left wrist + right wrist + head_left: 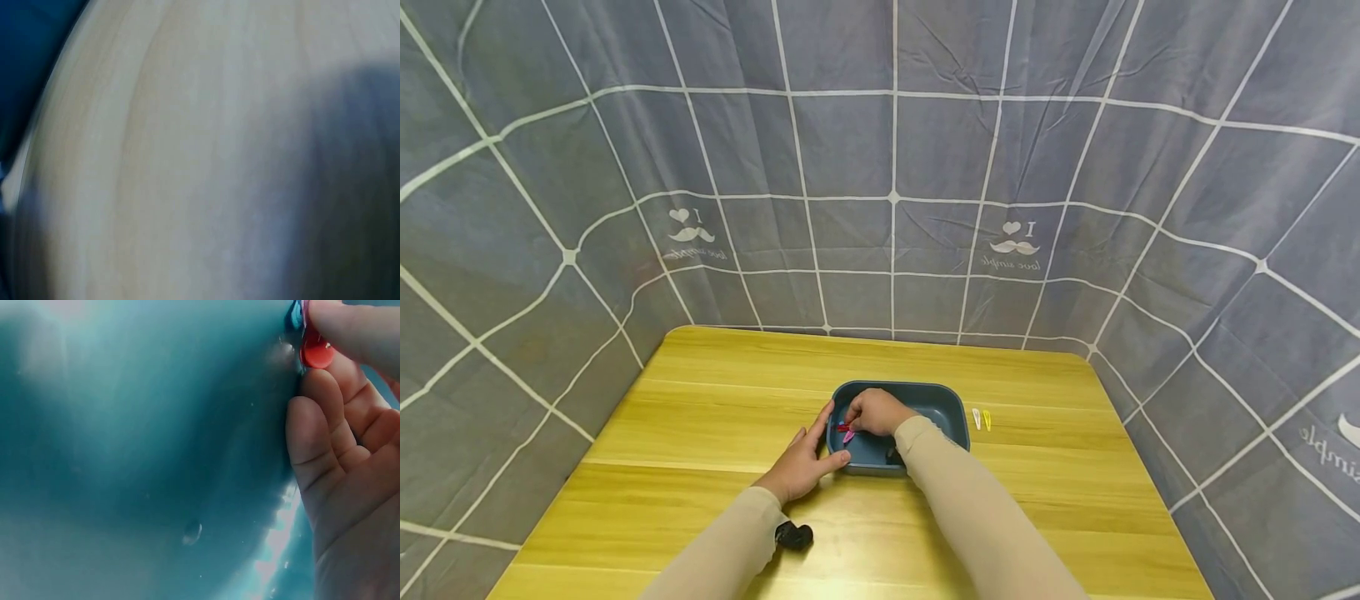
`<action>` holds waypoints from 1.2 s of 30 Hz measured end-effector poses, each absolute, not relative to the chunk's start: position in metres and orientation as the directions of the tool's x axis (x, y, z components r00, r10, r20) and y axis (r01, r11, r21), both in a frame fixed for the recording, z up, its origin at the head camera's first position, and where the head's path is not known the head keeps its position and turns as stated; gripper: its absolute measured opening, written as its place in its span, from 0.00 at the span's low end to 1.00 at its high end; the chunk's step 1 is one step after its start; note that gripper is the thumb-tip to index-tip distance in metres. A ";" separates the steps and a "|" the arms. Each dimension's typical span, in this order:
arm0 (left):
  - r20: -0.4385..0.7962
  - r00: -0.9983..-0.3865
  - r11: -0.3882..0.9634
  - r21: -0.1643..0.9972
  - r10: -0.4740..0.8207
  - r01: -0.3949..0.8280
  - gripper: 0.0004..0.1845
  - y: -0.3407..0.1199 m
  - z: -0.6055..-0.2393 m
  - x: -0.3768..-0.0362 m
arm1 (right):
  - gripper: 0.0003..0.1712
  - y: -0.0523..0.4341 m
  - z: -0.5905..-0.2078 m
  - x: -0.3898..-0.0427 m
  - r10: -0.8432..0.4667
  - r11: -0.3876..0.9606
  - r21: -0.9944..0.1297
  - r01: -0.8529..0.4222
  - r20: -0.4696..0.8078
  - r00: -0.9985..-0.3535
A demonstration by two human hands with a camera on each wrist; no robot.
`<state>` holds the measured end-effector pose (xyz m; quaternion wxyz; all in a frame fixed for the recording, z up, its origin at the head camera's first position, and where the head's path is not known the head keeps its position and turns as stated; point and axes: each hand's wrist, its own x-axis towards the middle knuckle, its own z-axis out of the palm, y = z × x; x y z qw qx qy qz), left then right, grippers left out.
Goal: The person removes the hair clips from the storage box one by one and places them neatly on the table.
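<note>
Black thing (795,535): small and dark, on the yellow wooden desk (700,400) by the left sleeve, nearest to the camera.
Left hand (801,464): lies flat on the desk, fingers straight, thumb touching the near left corner of the blue plastic tray (936,404).
Right hand (874,411): reaches into the tray; its fingertips pinch a small red hair clip (315,353).
Pink clip (847,437): lies in the tray just under the red one.
White clip (976,417) and yellow clip (987,419): side by side on the desk, just right of the tray.
Grey checked cloth (895,167): hangs behind the desk.
</note>
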<state>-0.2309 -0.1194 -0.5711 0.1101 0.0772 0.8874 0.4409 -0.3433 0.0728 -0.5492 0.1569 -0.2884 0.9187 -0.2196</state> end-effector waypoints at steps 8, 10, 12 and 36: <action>-0.126 -0.963 0.601 0.798 0.237 0.043 0.50 -0.120 -0.571 -0.231 | 0.04 0.075 -0.552 -0.346 -0.594 0.718 -0.536 -0.443 -0.141 -0.792; -0.123 -0.964 0.600 0.799 0.237 0.046 0.50 -0.120 -0.572 -0.231 | 0.04 0.076 -0.551 -0.345 -0.595 0.714 -0.545 -0.439 -0.142 -0.791; -0.121 -0.964 0.599 0.799 0.237 0.047 0.50 -0.120 -0.572 -0.231 | 0.04 0.077 -0.549 -0.345 -0.593 0.712 -0.556 -0.429 -0.150 -0.791; -0.132 -0.966 0.617 0.786 0.222 0.034 0.50 -0.119 -0.574 -0.232 | 0.28 0.108 -0.526 -0.346 -0.593 0.578 -0.790 -0.204 -0.234 -0.771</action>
